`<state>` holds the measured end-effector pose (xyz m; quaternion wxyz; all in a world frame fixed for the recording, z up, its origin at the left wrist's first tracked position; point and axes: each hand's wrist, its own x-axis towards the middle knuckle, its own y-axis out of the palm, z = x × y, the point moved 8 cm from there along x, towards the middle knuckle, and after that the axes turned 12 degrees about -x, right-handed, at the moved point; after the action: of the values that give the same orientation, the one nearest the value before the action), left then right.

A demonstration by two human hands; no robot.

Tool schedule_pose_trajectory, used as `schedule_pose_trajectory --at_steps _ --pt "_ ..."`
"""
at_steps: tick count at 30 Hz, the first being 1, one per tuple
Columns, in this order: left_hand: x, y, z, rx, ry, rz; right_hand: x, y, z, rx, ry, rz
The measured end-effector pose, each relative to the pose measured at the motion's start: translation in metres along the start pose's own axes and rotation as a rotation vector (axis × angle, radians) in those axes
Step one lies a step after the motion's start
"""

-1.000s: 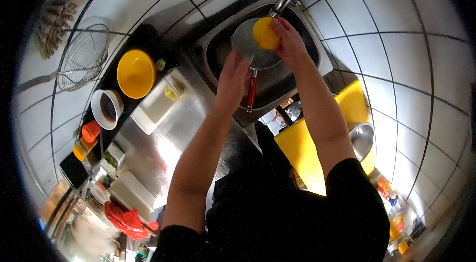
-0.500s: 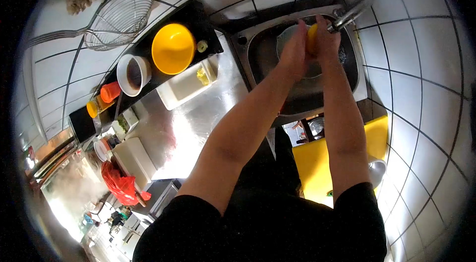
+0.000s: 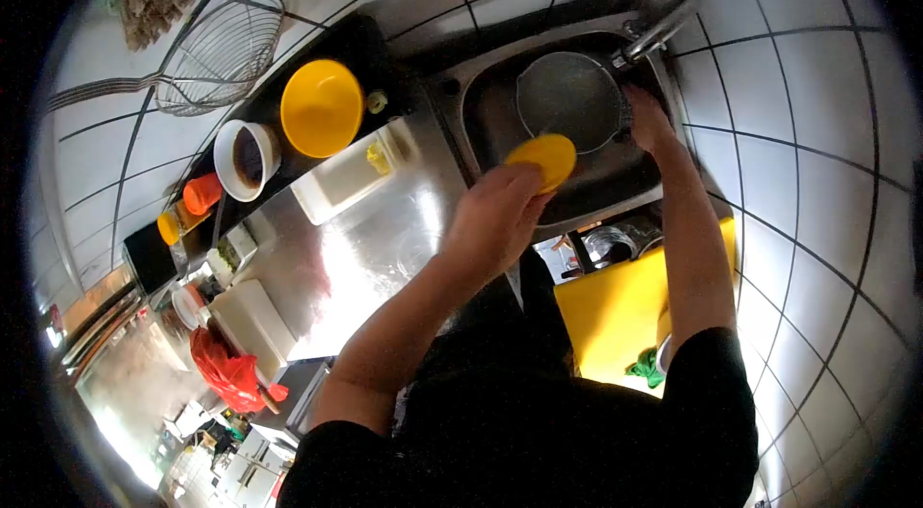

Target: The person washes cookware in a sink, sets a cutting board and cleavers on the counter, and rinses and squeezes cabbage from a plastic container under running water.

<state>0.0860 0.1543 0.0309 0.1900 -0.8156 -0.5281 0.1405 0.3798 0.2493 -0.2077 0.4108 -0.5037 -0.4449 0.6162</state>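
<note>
Standing close by, I see the steel tabletop running up to the sink, where the person is at work. Inside the basin the round grey vessel lies nearly uncovered; half a second ago forearms and hands hid much of it. Those hands were together around the yellow disc then, just beside the tap; now they have parted. The left hand has brought the disc back to the near left part of the sink, pinched along its edge between thumb and fingers, tilted and clear of the vessel. The right hand is down on the basin's right side, near the vessel's rim and below the tap; its fingers are in shadow, so I cannot tell what they hold. The yellow bowl still sits on the black shelf. Beyond it, the yellow-lidded jar is too blurred for any label to be read.
</note>
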Motion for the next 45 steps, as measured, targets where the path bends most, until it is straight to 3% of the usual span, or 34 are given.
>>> schedule_pose_trajectory --at_steps 2,3,7,8,11,12,15,17,19,21,24,27,30,33,35,37,39,43,45 --pt "-0.027 -0.055 -0.03 0.147 0.267 -0.269 -0.006 0.027 0.001 -0.106 -0.077 0.131" --pt "-0.036 -0.08 -0.036 0.156 0.288 -0.364 -0.009 0.031 0.002 -0.156 -0.031 0.146" --pt "-0.045 -0.161 -0.041 0.636 0.135 -0.647 -0.024 0.048 0.011 -0.409 0.151 0.335" --pt "-0.038 -0.174 -0.033 0.655 0.116 -0.651 -0.026 0.052 0.008 -0.486 0.196 0.406" --pt "-0.022 -0.189 -0.009 0.772 0.154 -0.617 -0.036 0.082 -0.005 -0.404 0.25 0.322" --pt "-0.023 -0.193 0.014 0.709 0.136 -0.556 -0.043 0.053 0.016 -0.51 0.147 0.345" --pt "-0.018 -0.174 0.007 1.014 0.03 -0.533 -0.049 0.058 0.011 -0.451 0.152 0.713" --pt "-0.025 -0.154 -0.021 0.884 0.217 -0.652 -0.049 0.045 0.008 -0.432 0.13 0.59" --pt "-0.034 -0.116 -0.031 0.751 0.306 -0.598 -0.054 0.025 0.01 -0.434 0.102 0.519" --pt "-0.025 -0.061 -0.009 0.442 0.272 -0.32 -0.057 -0.009 0.011 -0.463 0.067 0.497" --pt "0.006 0.016 0.054 0.342 -0.079 -0.095 -0.058 -0.052 0.005 -0.4 0.064 0.521" --pt "0.028 0.07 0.124 0.394 -0.398 0.128 -0.057 -0.097 0.006 -0.339 0.043 0.382" --pt "0.044 0.116 0.182 0.472 -0.472 0.44 -0.039 -0.097 0.002 -0.182 0.016 0.255" --pt "0.043 0.115 0.186 -0.196 -0.883 0.394 -0.015 -0.085 0.016 -0.034 0.125 0.206" --pt "0.038 0.123 0.209 -0.082 -0.59 0.4 -0.002 -0.063 0.029 0.088 0.241 0.16" --pt "0.027 0.114 0.206 -0.143 -0.607 0.314 0.01 -0.028 0.043 0.24 0.373 0.085" --pt "0.009 0.092 0.171 -0.379 -0.923 0.128 0.02 0.013 0.06 0.449 0.557 0.132" --pt "-0.002 0.102 0.162 -0.428 -0.828 0.145 0.025 0.055 0.093 0.97 0.833 0.454" --pt "0.004 0.093 0.126 -0.462 -0.8 0.163 0.016 0.06 0.1 1.284 0.992 0.345"
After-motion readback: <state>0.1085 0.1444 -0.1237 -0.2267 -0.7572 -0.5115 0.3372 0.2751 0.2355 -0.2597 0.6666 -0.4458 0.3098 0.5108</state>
